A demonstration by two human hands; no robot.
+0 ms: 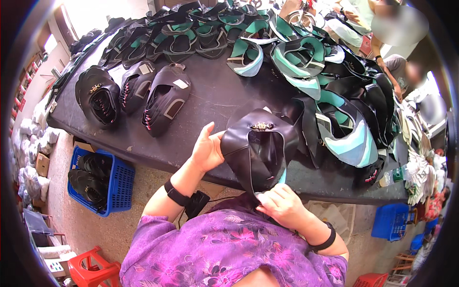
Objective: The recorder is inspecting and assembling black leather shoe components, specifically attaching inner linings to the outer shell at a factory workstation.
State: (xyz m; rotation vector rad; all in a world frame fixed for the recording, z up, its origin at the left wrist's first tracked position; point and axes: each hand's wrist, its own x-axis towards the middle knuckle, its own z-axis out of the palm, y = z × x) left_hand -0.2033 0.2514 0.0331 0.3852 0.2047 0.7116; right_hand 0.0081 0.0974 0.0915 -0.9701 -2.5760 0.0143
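left hand [206,149] cups dark shoe upper [260,146] on its left side | right hand [282,204] pinches its lower tip | we see its long axis run table [210,95] edge to chest, above the edge | right hand nearer us

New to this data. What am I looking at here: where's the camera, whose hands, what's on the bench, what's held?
There is no machine here. One wide fisheye camera sits on a person's head and looks down, so straight edges bend near the rim and the person's own forearms come in from below, above a purple flowered shirt.

The left hand and right hand together hold one dark shoe upper with a small gold buckle; the left steadies its side, the right pinches its lower end.

The dark worktable carries three finished stacks of similar dark uppers on the left and a big heap of black and teal pieces on the right. A blue crate on the floor holds more dark pieces. Another person sits at the far right.
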